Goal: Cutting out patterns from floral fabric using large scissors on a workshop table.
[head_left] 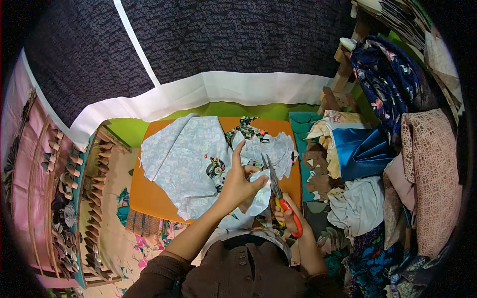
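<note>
A pair of scissors (276, 186) with red and yellow handles sits in my right hand (287, 214), its blades pointing away from me and slightly parted. Just left of the blades, my left hand (239, 185) has its index finger raised and its thumb out to the right. A small pale piece of fabric (262, 196) is held at that hand, beside the blades; the lower fingers are partly hidden. Under and around my hands, a large pale fabric (185, 159) lies wrong side up, with dark floral print (247, 130) showing at folded parts.
The fabric rests on an orange low table (154, 196). Piles of cloth crowd the right side, including folded blue satin (360, 151) and a white cloth (357, 204). A rack with rows of small pieces (94, 208) stands at left. A dark patterned curtain (238, 39) hangs behind.
</note>
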